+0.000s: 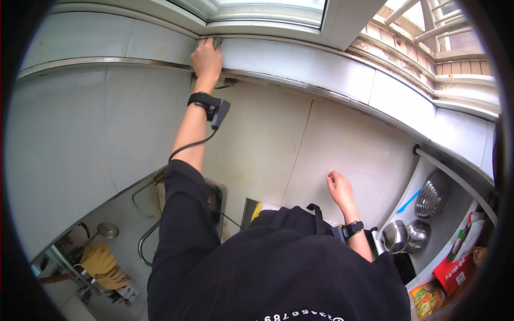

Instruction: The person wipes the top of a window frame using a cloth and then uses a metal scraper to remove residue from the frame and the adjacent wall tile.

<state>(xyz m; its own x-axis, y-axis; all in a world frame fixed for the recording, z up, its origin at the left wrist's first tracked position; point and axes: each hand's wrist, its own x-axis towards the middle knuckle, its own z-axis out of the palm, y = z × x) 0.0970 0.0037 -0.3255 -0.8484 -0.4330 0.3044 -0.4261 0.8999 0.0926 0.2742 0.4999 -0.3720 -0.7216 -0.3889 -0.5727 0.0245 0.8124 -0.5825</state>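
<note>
My left hand [207,59] reaches far forward to the corner of the white tiled ledge [289,56] below the window. Its fingers are bent around a small greyish thing [217,42], mostly hidden by the hand and too small to name. A black strap with a cabled device [209,106] sits on that wrist. Lower and to the right, my right hand [340,191] hangs over the pale panelled surface [257,132], its fingers loosely curled with nothing seen in them. A second black wrist device [350,229] is on that arm.
An open window frame [265,28] borders the ledge. At right, a pull-out drawer [401,192] holds a steel colander [431,196], steel bowls [395,236] and food packets [453,269]. Yellow gloves [98,261], a skimmer [107,230] and a metal handle [146,244] are at lower left.
</note>
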